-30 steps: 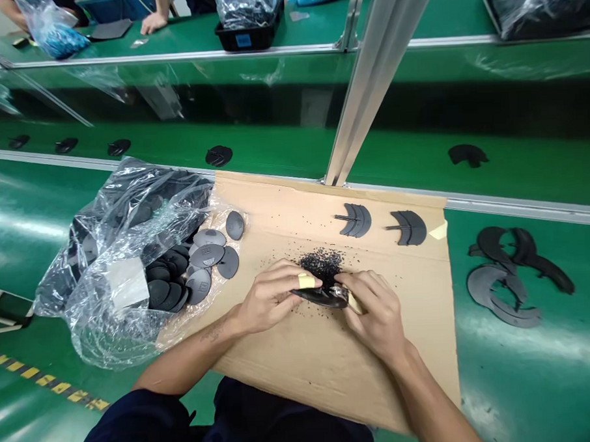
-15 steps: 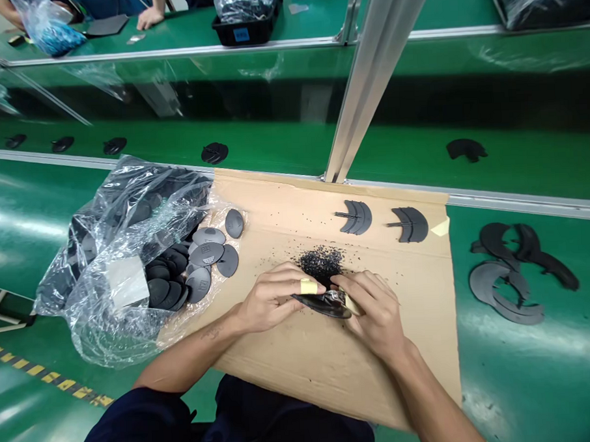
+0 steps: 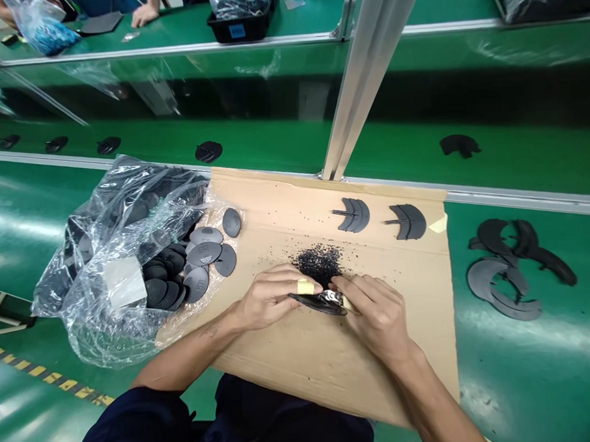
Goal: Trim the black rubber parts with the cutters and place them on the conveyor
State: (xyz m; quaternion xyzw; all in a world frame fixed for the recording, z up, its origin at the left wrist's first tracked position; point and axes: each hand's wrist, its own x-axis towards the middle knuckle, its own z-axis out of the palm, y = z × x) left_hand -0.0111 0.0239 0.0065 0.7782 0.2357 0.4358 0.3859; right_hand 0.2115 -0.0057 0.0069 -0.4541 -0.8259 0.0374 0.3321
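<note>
My left hand point(image 3: 269, 297) and my right hand point(image 3: 375, 315) are closed together on one thin black plastic disc point(image 3: 321, 302), held edge-up just above a sheet of brown cardboard point(image 3: 325, 356). A band of yellow tape wraps a finger of the left hand point(image 3: 306, 287). Something small and shiny shows between the right fingers against the disc's rim; I cannot name it. Right behind the hands lies a small heap of black shavings point(image 3: 319, 262).
A clear plastic bag point(image 3: 115, 255) spilling several black discs lies at the left. Two trimmed fan-shaped pieces point(image 3: 353, 215) rest at the cardboard's back. Black offcut rings point(image 3: 512, 270) lie on the green table at right. Several black parts ride the conveyor point(image 3: 208, 151); a metal post point(image 3: 361, 68) rises behind.
Both hands stay on the disc and have shifted only slightly. The parts on the conveyor have drifted a little to the left.
</note>
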